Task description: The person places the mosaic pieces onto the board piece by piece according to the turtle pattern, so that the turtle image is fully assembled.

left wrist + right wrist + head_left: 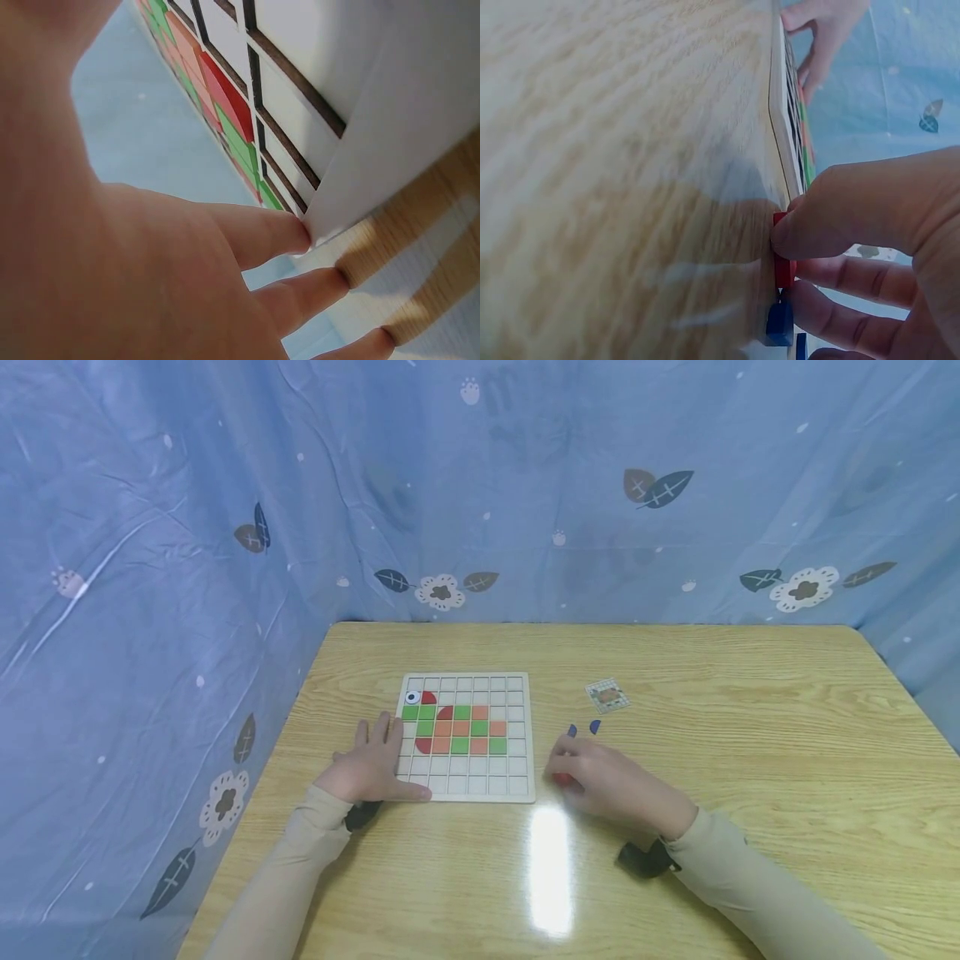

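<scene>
A white grid board [468, 787] lies on the table with green, orange and red pieces set in its cells, plus a round eye piece [412, 697]. My left hand [372, 764] rests at the board's left edge, fingers spread, thumb along the near edge. In the left wrist view the fingertips [296, 232] touch the board's side and the table. Right of the board, my right hand [607, 781] pinches a red piece [784, 255] between thumb and finger, low at the tabletop. A blue piece [780, 322] lies right beside the red one.
Beyond the right hand lie two blue half-round pieces, one [595, 726] a little apart from the other [572, 730]. A small pattern card [607, 696] lies behind them. Blue patterned cloth [525, 485] hangs along the table's back and left sides.
</scene>
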Available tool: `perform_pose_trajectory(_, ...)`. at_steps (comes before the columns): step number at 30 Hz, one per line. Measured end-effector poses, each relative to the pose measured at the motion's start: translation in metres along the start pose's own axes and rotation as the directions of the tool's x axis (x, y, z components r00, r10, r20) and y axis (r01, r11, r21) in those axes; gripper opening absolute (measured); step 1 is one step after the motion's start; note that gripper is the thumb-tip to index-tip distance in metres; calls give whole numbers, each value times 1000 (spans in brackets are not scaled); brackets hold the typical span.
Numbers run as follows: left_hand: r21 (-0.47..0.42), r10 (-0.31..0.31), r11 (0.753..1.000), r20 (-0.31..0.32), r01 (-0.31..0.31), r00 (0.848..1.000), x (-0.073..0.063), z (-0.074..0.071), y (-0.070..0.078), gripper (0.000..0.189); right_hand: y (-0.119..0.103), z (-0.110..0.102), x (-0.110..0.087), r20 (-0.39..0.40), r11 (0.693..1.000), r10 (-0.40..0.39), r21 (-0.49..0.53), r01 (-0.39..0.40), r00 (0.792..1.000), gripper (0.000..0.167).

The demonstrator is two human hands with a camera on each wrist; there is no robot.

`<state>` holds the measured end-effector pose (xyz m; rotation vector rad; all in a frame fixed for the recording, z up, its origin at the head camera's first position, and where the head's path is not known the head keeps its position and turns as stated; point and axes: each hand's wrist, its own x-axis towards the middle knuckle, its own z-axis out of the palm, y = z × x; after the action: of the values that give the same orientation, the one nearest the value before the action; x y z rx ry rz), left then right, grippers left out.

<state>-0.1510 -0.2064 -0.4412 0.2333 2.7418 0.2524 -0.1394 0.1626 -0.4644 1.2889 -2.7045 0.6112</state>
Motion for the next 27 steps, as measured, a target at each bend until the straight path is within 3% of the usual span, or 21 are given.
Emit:
perform_pose_trajectory(18,-6,-10,1000,3,10,1000,-1,-1,1,133,0,0,1,47,997,46,59,-49,998,25)
perform_pose_trajectory(27,-5,-10,1000,2,10,1000,-1,-1,2,133,4,0,17,28,992,87,86,-89,996,22)
